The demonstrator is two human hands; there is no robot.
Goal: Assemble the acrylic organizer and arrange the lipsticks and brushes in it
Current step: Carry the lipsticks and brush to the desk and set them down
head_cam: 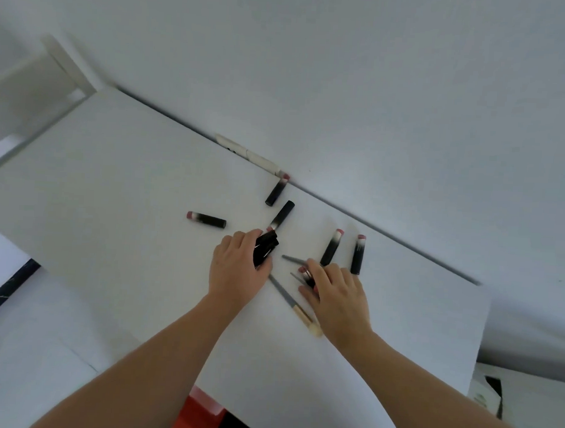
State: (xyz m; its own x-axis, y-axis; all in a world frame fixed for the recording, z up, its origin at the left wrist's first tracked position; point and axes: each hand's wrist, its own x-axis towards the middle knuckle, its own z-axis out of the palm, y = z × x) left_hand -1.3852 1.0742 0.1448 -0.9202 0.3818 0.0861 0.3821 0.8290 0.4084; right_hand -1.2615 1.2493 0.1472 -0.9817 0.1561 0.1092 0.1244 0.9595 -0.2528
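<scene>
Several black lipsticks with pink ends lie scattered on the white table (114, 190). My left hand (236, 270) grips a bunch of black lipsticks (265, 247) near the middle. Just beyond it lies a single lipstick (281, 215). My right hand (336, 290) holds a lipstick with thin grey brush handles (306, 276) under its curled fingers. A long brush (295, 306) with a cream head lies between my hands. Two more lipsticks (331, 247) (357, 254) lie just past my right hand. No acrylic organizer is in view.
One lipstick (206, 219) lies alone to the left, and another (276, 190) near the wall. White tubes (248, 154) lie along the table's back edge by the wall. A red object (198, 410) shows below the table's near edge.
</scene>
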